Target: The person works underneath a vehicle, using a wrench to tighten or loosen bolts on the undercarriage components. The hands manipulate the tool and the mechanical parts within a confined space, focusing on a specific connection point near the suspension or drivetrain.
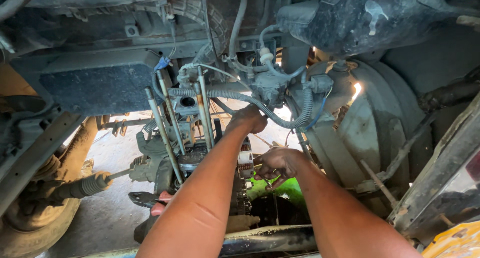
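Left hand (248,119) fisted on corrugated hose (260,105) — right hand (278,163) fingers curled round small white canister (245,160).

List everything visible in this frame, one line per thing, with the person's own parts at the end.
Corrugated hose: one, grey, curving across the centre under the chassis.
Metal rods: about four, grey, slanting left of centre.
Steering rack boot: one, dusty grey, lower left.
Pliers: one, red handles, low left of centre.
Wheel-well liner: one, grey, right.
Green patch: one, bright green, below the right hand; what it is cannot be told.
Blue clip: one, upper centre-left.
Left hand: raised into the mechanism; grip hidden.
Right hand: fingers curled beside a small white part.
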